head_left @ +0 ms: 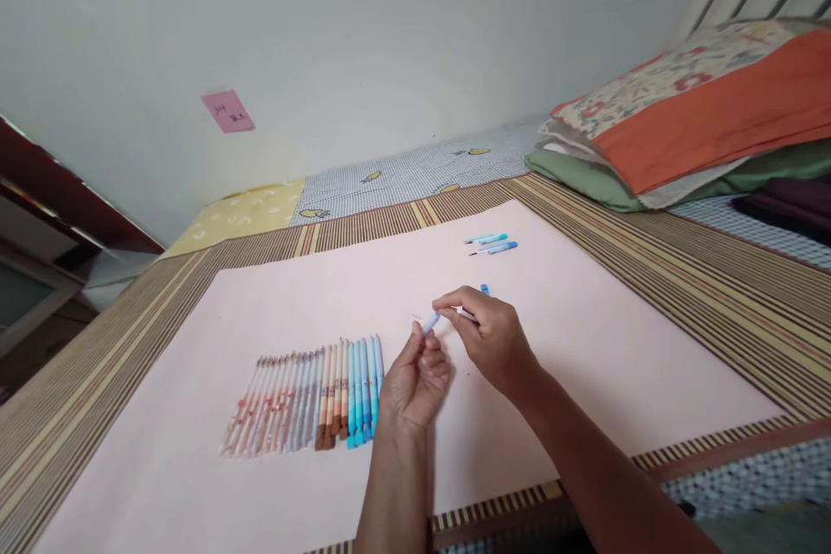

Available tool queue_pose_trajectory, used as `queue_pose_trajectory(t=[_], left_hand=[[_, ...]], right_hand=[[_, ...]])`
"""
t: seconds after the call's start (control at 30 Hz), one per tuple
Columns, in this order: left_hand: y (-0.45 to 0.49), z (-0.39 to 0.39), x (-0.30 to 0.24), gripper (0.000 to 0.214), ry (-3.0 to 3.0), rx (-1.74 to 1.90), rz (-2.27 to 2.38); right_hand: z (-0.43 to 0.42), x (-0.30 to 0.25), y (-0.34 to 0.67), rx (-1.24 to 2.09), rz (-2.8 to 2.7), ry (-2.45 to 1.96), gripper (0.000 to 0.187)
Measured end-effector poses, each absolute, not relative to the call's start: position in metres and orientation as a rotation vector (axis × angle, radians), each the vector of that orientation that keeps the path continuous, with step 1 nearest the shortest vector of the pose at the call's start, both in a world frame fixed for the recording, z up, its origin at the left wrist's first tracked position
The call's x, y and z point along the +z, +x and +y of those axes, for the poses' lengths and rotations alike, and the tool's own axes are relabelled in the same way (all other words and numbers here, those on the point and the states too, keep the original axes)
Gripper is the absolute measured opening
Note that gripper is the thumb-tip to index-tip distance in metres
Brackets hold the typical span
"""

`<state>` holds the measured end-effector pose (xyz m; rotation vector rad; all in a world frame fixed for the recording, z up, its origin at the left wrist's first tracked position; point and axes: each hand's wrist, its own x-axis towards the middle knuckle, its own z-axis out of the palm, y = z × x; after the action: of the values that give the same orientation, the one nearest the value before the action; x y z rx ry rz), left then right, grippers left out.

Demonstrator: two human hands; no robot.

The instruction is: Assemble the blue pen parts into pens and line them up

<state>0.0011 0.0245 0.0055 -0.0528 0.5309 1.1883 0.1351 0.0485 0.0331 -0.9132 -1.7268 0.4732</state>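
Observation:
My left hand (415, 381) is closed in a pinch around the lower part of a light blue pen (430, 324). My right hand (488, 336) is closed on the same pen's upper part, and a blue tip pokes out behind its fingers. Both hands meet above a pale pink sheet (584, 346). A row of several pens (305, 398) lies side by side just left of my left hand, pink ones at the left, brown in the middle, blue at the right. Two separate blue pens (492, 243) lie farther back on the sheet.
The pink sheet lies on a striped woven mat (714, 277) over a bed. Stacked pillows and folded bedding (688, 121) sit at the back right. A pink note (227, 111) is stuck on the white wall. Dark wooden furniture (39, 216) stands at the left.

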Motion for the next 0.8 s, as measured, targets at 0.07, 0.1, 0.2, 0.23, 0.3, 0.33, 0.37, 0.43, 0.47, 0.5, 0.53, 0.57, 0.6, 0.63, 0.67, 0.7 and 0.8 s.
queue_pose_trajectory(t=[0.07, 0.1, 0.2, 0.23, 0.3, 0.33, 0.37, 0.43, 0.47, 0.5, 0.53, 0.57, 0.6, 0.63, 0.67, 0.7, 0.8], left_hand=[[0.001, 0.025, 0.005, 0.025, -0.042, 1.195, 0.558], [0.002, 0.025, 0.005, 0.024, -0.043, 1.200, 0.565], [0.001, 0.026, 0.004, 0.024, -0.065, 1.209, 0.555], [0.001, 0.026, 0.003, 0.025, -0.077, 1.210, 0.545], [0.000, 0.026, 0.002, 0.028, -0.104, 1.210, 0.518], [0.000, 0.026, 0.002, 0.030, -0.119, 1.211, 0.503], [0.000, 0.026, 0.002, 0.032, -0.133, 1.212, 0.492], [-0.001, 0.026, 0.002, 0.034, -0.149, 1.218, 0.477], [-0.001, 0.026, 0.002, 0.033, -0.149, 1.221, 0.476], [-0.001, 0.026, 0.002, 0.032, -0.146, 1.224, 0.478], [0.000, 0.026, 0.002, 0.032, -0.140, 1.224, 0.482], [0.000, 0.026, 0.002, 0.032, -0.134, 1.225, 0.489], [0.001, 0.026, 0.002, 0.032, -0.129, 1.226, 0.499], [0.002, 0.026, 0.002, 0.033, -0.123, 1.226, 0.508], [0.002, 0.026, 0.002, 0.033, -0.118, 1.225, 0.516], [0.003, 0.026, 0.002, 0.034, -0.114, 1.224, 0.522], [0.003, 0.026, 0.002, 0.035, -0.111, 1.222, 0.522]], right_hand=[[0.049, 0.034, 0.136, 0.517, -1.720, -0.936, 0.017], [0.049, 0.034, 0.137, 0.536, -1.726, -0.944, 0.015], [0.051, 0.033, 0.140, 0.574, -1.774, -0.949, 0.015], [0.051, 0.033, 0.141, 0.575, -1.792, -0.935, 0.015], [0.052, 0.032, 0.141, 0.578, -1.835, -0.880, 0.018], [0.052, 0.031, 0.141, 0.583, -1.855, -0.849, 0.019], [0.051, 0.032, 0.140, 0.590, -1.863, -0.826, 0.019], [0.050, 0.034, 0.139, 0.598, -1.822, -0.829, 0.019], [0.049, 0.037, 0.139, 0.606, -1.770, -0.859, 0.019], [0.047, 0.039, 0.140, 0.627, -1.699, -0.901, 0.021], [0.046, 0.042, 0.141, 0.660, -1.617, -0.945, 0.026], [0.046, 0.045, 0.142, 0.699, -1.535, -0.981, 0.032], [0.046, 0.047, 0.145, 0.728, -1.469, -1.005, 0.039], [0.046, 0.049, 0.147, 0.737, -1.419, -1.018, 0.044], [0.047, 0.050, 0.150, 0.728, -1.388, -1.024, 0.048], [0.048, 0.051, 0.153, 0.712, -1.367, -1.030, 0.050], [0.050, 0.052, 0.160, 0.765, -1.285, -1.035, 0.052]])
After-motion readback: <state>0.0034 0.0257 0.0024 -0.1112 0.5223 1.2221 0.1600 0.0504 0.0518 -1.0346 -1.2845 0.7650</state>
